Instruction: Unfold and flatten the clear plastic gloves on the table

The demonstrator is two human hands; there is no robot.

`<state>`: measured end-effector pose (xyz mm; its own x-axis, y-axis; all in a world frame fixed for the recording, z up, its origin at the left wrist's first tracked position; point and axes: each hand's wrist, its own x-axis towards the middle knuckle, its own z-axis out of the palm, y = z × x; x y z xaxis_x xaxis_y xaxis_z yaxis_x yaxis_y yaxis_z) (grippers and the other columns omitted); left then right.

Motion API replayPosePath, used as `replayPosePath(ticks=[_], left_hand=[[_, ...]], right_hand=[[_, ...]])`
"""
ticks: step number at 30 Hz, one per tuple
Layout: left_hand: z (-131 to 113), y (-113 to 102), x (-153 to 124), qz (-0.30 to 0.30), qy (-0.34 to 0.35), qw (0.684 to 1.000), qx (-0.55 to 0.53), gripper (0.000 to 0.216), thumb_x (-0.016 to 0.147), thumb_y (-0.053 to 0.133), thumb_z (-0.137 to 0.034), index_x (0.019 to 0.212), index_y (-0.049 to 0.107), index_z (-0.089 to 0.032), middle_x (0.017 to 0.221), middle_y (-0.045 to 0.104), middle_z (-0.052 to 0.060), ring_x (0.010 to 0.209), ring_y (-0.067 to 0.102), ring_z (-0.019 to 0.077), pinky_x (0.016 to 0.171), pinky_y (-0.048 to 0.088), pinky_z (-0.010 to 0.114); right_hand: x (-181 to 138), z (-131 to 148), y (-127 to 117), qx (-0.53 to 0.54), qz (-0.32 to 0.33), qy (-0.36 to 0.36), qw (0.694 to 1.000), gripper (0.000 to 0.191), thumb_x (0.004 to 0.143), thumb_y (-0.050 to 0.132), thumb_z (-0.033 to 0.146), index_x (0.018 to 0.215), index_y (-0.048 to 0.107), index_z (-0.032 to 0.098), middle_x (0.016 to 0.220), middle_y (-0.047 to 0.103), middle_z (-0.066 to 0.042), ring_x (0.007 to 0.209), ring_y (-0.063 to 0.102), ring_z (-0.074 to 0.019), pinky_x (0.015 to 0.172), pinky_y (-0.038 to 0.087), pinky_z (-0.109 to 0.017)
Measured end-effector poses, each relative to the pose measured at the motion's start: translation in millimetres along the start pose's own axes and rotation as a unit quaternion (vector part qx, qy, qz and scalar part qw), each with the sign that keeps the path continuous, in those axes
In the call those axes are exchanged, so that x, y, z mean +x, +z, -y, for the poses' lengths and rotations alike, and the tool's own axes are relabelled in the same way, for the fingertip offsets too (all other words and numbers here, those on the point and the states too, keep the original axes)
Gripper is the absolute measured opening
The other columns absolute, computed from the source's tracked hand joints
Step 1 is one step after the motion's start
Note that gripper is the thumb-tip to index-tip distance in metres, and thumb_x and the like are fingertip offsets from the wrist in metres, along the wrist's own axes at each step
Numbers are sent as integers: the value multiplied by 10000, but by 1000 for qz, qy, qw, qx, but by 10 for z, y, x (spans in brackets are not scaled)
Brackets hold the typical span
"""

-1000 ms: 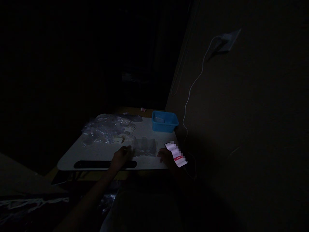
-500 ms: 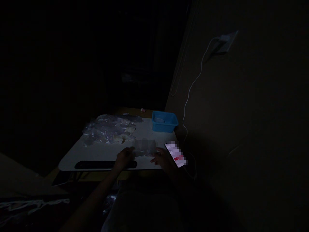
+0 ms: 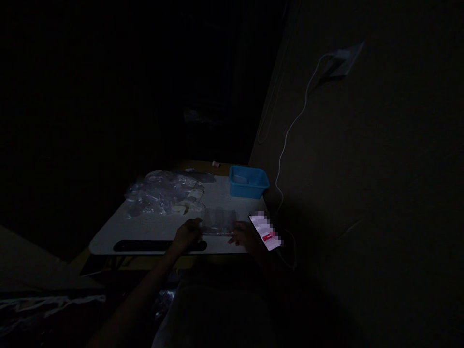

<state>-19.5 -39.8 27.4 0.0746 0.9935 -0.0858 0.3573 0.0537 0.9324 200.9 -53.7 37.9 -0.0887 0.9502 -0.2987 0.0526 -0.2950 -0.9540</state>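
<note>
A clear plastic bag or sleeve (image 3: pixel 218 221) lies stretched between my two hands over the front part of the white folding table (image 3: pixel 145 229). My left hand (image 3: pixel 188 233) pinches its left side, fingers closed. At the lower right corner, my right hand (image 3: pixel 242 234) grips it between thumb and fingers. The room is very dark, so the fingertips and whatever is inside the sleeve are hard to make out. Behind my left hand a heap of crumpled clear plastic (image 3: pixel 159 191) covers the table's left side, with pale paper-like pieces (image 3: pixel 188 200) at its right edge.
A blue plastic basket (image 3: pixel 248 191) stands at the back right. A lit phone (image 3: pixel 266 232) lies by my right hand. A white cable (image 3: pixel 286 137) runs down the wall from a socket (image 3: pixel 344 62). A dark slot (image 3: pixel 145 245) lines the table's front edge.
Both hands keep hold of the clear sleeve in nearly the same place. It looks a little flatter and sharper now. The view has shifted slightly.
</note>
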Motion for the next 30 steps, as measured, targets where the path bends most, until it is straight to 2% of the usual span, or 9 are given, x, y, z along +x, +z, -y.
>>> replayPosePath(ticks=[4, 7, 13, 16, 19, 22, 28, 30], left_hand=[[79, 15, 59, 36, 30, 999, -5, 560, 632, 505, -424, 1092, 491, -104, 466, 538, -56, 432, 519, 115, 442, 368, 222], [133, 10, 88, 44, 28, 999, 10, 542, 654, 486, -426, 1090, 497, -104, 483, 552, -44, 441, 527, 121, 444, 369, 225], [99, -15, 72, 30, 10, 995, 95, 489, 713, 439, -416, 1102, 521, -131, 526, 594, -24, 477, 565, 142, 469, 400, 236], [83, -37, 65, 7, 39, 987, 155, 427, 711, 471, -369, 1077, 550, -163, 802, 676, 41, 683, 626, 168, 605, 452, 252], [84, -62, 50, -6, 68, 974, 217, 376, 723, 484, -333, 1068, 559, -204, 1047, 636, 53, 931, 596, 184, 763, 434, 251], [55, -76, 7, 2, 53, 966, 254, 375, 756, 465, -354, 1096, 538, -213, 1066, 630, 61, 965, 584, 196, 769, 425, 254], [-34, -87, -110, 2, 15, 954, 298, 396, 789, 427, -425, 1126, 501, -231, 1036, 643, 63, 921, 603, 211, 704, 426, 254], [-16, -96, -133, 2, 12, 954, 299, 400, 790, 430, -401, 1150, 486, -236, 1036, 642, 58, 913, 603, 208, 709, 427, 257]], right_hand=[[-52, 48, 0, 20, 67, 8, 998, 199, 653, 519, 226, 840, 481, 167, 744, 646, -9, 485, 609, -112, 385, 329, -160], [-66, 68, 20, 13, 67, 13, 998, 186, 658, 493, 207, 837, 473, 162, 711, 644, -10, 478, 610, -118, 384, 330, -165], [-45, 81, 61, -49, 31, 20, 998, 124, 676, 466, 181, 795, 492, 154, 625, 620, 8, 434, 580, -103, 362, 298, -163], [-57, 97, 62, -73, -1, 13, 997, 153, 676, 455, 148, 820, 508, 143, 551, 594, 24, 403, 548, -93, 357, 288, -168], [-81, 111, 46, -99, -41, 17, 994, 317, 660, 473, 132, 975, 501, 124, 440, 548, 56, 371, 508, -100, 364, 292, -176], [-99, 106, 25, -126, -67, 10, 990, 423, 647, 500, 148, 1067, 485, 101, 361, 497, 78, 337, 453, -97, 361, 279, -179], [-98, 35, 18, -130, -86, -10, 988, 466, 623, 509, 163, 1085, 489, 100, 376, 486, 89, 341, 426, -82, 364, 278, -178], [-81, 3, 22, -131, -90, -15, 987, 469, 612, 516, 162, 1076, 495, 100, 381, 484, 90, 351, 437, -85, 367, 283, -178]])
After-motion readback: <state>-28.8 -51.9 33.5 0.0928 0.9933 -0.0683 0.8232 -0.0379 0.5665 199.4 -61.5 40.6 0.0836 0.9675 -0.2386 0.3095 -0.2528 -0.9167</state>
